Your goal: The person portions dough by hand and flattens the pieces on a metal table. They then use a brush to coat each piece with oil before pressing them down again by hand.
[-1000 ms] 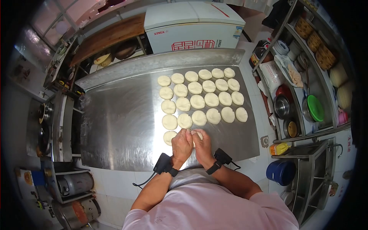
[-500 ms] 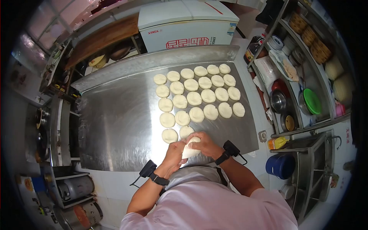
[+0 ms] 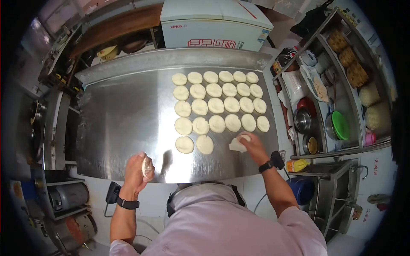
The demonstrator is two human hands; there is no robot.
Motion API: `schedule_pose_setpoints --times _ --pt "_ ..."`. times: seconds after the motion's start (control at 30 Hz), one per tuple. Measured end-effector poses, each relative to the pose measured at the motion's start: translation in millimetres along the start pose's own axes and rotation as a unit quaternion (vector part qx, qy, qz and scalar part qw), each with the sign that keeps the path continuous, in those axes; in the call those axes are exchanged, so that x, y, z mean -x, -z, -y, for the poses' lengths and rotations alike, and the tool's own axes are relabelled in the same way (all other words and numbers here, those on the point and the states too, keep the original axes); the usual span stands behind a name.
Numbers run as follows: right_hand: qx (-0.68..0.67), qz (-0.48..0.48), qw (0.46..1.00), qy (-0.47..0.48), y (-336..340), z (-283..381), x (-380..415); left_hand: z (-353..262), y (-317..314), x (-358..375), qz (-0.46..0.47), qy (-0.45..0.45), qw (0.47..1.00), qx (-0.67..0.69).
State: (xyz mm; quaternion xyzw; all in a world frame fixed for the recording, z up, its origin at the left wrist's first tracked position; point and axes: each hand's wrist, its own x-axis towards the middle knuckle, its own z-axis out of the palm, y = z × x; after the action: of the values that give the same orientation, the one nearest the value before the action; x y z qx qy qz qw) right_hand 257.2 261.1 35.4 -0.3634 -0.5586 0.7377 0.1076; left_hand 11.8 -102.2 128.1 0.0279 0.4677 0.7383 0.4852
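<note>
The left hand (image 3: 136, 170) is curled shut around a small lump of dough (image 3: 147, 166), held above the near left part of the steel table (image 3: 124, 115). The right hand (image 3: 252, 145) grips a larger dough piece (image 3: 238, 144) with its fingers closed on it, resting on the table at the near right, just beside the nearest row of flattened dough rounds (image 3: 217, 99). A white chest freezer (image 3: 213, 23) stands beyond the far edge.

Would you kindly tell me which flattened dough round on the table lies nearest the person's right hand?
The right-hand round of the short front row. Only two rounds lie in that row, and this one is closer to the right hand, which rests on a dough lump.
</note>
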Motion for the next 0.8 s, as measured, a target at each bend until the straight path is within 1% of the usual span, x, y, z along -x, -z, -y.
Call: schedule_pose_setpoints --times 0.03,0.07,0.1,0.13,0.17,0.2,0.27,0.33,0.4,0.43,0.5,0.57,0.67,0.73,0.8 --pt "0.154 -0.024 0.985 0.069 -8 -4 -13 -1 -2 -10 -0.05 -0.004 0.999 -0.019" --pt "0.301 -0.048 0.943 0.132 -15 -9 -22 5 0 -15 -0.047 -0.006 0.999 -0.022" --pt "0.367 -0.045 0.916 0.153 -22 -9 -22 21 6 -16 -0.072 0.004 0.997 0.008" --pt "0.368 -0.043 0.916 0.152 -31 -12 -22 37 12 -17 -0.099 0.014 0.994 0.04" --pt "0.442 -0.07 0.877 0.176 -41 -15 -20 52 18 -18 -0.133 0.02 0.989 0.06" --pt "0.513 -0.096 0.829 0.2 -47 -17 -19 62 23 -15 -0.136 0.019 0.989 0.062" --pt "0.525 -0.08 0.824 0.198 -53 -26 -21 78 33 -10 -0.186 0.055 0.979 0.069" --pt "0.539 -0.063 0.817 0.193 -56 -32 -25 86 38 -3 -0.188 0.055 0.978 0.079" --pt "0.56 -0.059 0.808 0.172 -63 -34 -29 90 43 3 -0.228 0.063 0.967 0.091" --pt "0.562 -0.057 0.807 0.171 -67 -34 -30 93 47 6 -0.23 0.063 0.967 0.093" --pt "0.603 -0.042 0.784 0.14 -73 -32 -31 101 55 9 -0.248 0.057 0.961 0.112" --pt "0.614 -0.035 0.778 0.13 -72 -42 -39 107 61 12 -0.25 0.058 0.96 0.112" --pt "0.636 -0.027 0.763 0.107 -76 -44 -42 111 57 11 -0.256 0.062 0.958 0.115" --pt "0.652 -0.028 0.751 0.097 -83 -29 -40 108 55 6 -0.255 0.06 0.957 0.121" --pt "0.664 -0.001 0.741 0.105 -85 -11 -26 111 53 4 -0.268 0.056 0.956 0.105"
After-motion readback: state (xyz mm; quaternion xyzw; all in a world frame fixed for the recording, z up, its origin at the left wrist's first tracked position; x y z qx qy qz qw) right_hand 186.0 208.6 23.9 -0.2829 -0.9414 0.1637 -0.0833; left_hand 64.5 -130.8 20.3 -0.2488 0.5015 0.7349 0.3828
